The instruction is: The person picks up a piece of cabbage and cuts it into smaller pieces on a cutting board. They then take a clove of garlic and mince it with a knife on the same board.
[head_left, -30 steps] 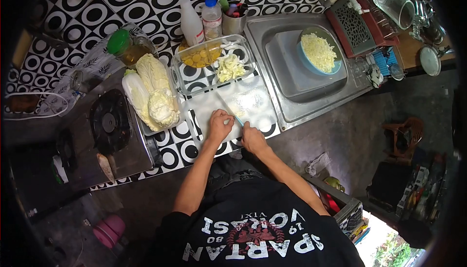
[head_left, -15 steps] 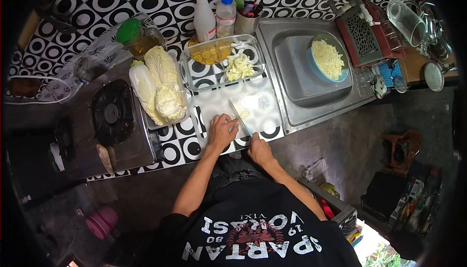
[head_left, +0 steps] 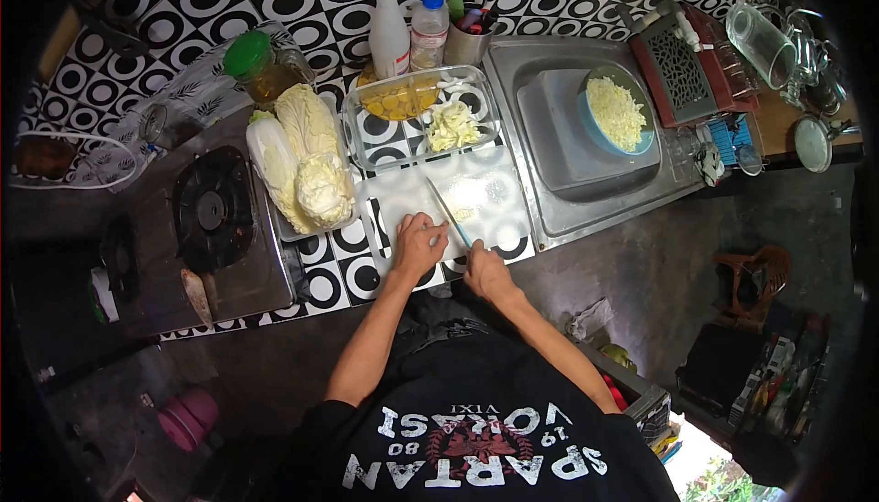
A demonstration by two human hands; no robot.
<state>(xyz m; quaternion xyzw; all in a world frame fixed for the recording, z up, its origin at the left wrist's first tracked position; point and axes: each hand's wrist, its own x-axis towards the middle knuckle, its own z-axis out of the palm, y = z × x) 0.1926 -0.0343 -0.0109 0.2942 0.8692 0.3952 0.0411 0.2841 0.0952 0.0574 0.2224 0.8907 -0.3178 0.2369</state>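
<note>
My right hand (head_left: 487,270) is closed round the light blue handle of a kitchen knife (head_left: 445,200), whose blade slants up and left over the translucent white cutting board (head_left: 394,189). Close to the blade's left side, my left hand (head_left: 419,244) presses down on the board with bent fingers; what lies under them is hidden. A few small pale chopped bits (head_left: 464,214) lie just right of the blade. Behind the board, a clear rectangular container (head_left: 375,161) holds pale leafy pieces (head_left: 453,127) and yellow slices (head_left: 394,99).
Left of the board, a tray holds cabbages (head_left: 302,159), beside a gas stove (head_left: 215,209). At right, a blue bowl (head_left: 597,134) of chopped pale vegetable stands in the steel sink (head_left: 549,218). Bottles (head_left: 390,40) and a utensil cup (head_left: 465,47) line the wall.
My right hand and the knife have shifted slightly left, and the blade reaches a little farther up the board. My left hand stays nearly in place.
</note>
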